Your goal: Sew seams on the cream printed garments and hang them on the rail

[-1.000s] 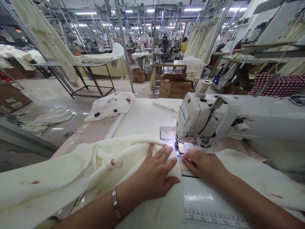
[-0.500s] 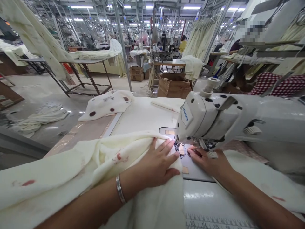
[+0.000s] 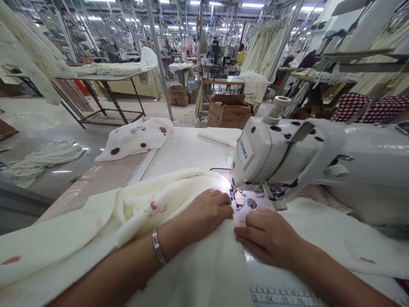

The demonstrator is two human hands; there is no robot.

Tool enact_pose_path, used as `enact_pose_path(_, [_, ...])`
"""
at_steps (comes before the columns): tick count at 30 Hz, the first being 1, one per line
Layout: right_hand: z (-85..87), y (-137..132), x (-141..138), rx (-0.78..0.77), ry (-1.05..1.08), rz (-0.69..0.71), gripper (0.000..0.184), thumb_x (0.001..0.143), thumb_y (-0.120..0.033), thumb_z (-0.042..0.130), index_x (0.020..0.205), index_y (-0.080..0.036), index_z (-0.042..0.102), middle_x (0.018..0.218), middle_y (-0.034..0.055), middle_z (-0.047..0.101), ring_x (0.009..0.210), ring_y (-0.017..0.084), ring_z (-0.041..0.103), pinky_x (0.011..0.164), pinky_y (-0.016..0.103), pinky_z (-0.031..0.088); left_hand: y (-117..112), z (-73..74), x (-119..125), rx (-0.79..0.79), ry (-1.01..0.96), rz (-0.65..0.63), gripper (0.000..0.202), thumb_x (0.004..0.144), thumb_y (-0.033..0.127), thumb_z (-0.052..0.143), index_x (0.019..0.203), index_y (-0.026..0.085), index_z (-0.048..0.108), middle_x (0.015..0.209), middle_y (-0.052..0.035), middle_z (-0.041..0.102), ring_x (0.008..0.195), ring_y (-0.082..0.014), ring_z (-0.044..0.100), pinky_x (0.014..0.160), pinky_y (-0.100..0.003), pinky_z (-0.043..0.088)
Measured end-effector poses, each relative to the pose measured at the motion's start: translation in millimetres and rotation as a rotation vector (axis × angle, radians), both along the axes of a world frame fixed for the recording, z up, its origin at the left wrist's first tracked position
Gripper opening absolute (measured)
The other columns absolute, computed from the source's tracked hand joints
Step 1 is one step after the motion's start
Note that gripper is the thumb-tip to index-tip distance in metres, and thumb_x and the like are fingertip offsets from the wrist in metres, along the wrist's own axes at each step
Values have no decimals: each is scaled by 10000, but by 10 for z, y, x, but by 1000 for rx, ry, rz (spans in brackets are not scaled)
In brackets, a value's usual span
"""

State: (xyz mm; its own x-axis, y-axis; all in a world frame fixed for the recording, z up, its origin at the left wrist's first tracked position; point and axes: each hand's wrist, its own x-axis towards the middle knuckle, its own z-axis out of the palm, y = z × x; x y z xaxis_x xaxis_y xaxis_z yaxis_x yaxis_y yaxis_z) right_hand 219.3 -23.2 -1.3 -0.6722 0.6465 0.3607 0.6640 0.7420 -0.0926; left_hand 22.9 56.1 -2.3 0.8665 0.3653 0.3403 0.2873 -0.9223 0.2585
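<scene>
Cream fabric (image 3: 134,226) with small reddish printed patches spreads over the left of the sewing table, its right edge close to the presser foot of a white sewing machine (image 3: 271,147). On that fabric lies my left hand (image 3: 203,213), a metal bracelet at its wrist, fingers curled and closed on the cloth just left of the needle area. My right hand (image 3: 271,236) is closed at the cloth's right edge, in front of the metal needle plate (image 3: 251,203); its fingertips pinch the fabric there. More cream fabric (image 3: 348,238) lies right of my right wrist.
A spotted white cloth piece (image 3: 136,138) rests at the table's far left corner. A ruler strip (image 3: 281,296) runs along the front edge. Behind stand a cardboard box (image 3: 228,111) and a side table (image 3: 105,77) stacked with cloth. Cloth (image 3: 41,160) lies on the floor at left.
My right hand has moved from under the machine head toward me and left, onto the fabric edge. My left hand's spread fingers have curled in. The view has shifted slightly.
</scene>
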Motion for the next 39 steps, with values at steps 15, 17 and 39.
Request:
enact_pose_path(15, [16, 29, -33, 13, 53, -370, 335, 907, -450, 429, 784, -188, 596, 701, 22, 601, 664, 147, 546, 548, 249, 341, 287, 106, 94, 7, 62, 204, 138, 894, 152, 436, 851, 173, 566, 914, -32, 586, 883, -171, 531, 873, -344, 378])
enact_pose_path(17, [11, 27, -73, 2, 41, -356, 303, 907, -416, 444, 755, -197, 588, 667, 3, 593, 624, 129, 543, 568, 243, 368, 210, 89, 84, -14, 93, 301, 192, 892, 133, 394, 1032, 161, 522, 1104, -76, 574, 1061, -215, 500, 962, -438, 324])
enact_pose_path(39, [104, -138, -128, -154, -51, -119, 199, 874, -242, 463, 1030, -229, 585, 855, 53, 542, 791, 195, 485, 694, 361, 346, -716, 313, -187, -143, 169, 269, 221, 718, 122, 502, 934, 166, 510, 992, -85, 515, 968, -249, 459, 988, -526, 300])
